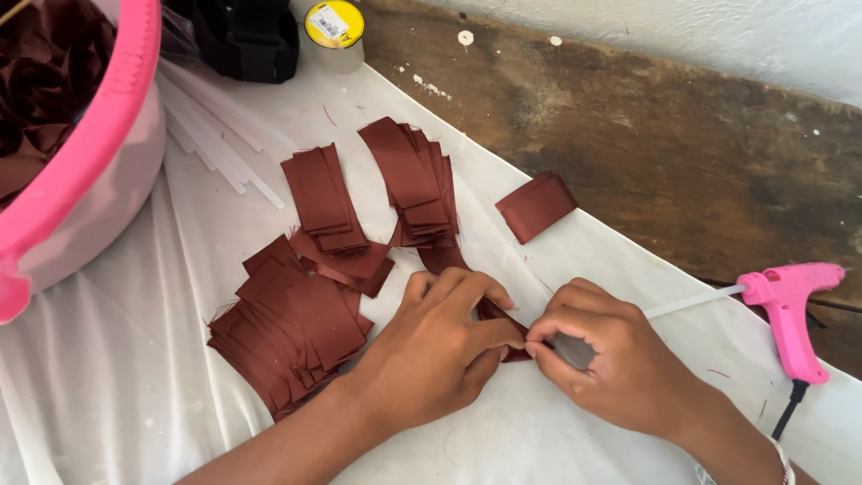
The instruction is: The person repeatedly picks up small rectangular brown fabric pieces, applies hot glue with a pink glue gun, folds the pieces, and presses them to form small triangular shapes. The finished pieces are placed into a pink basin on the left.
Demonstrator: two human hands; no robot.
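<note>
Ribbon piece, maroon, sits pinched between our left hand and right hand, both closed on it, low over the white-covered tabletop. Cut ribbon stacks fan within reach; a pink glue gun rests right.

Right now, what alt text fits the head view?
Left hand and right hand pinch a folded maroon ribbon piece over a white cloth. Stacks of cut ribbon pieces lie beside them, a pink glue gun at right.
</note>
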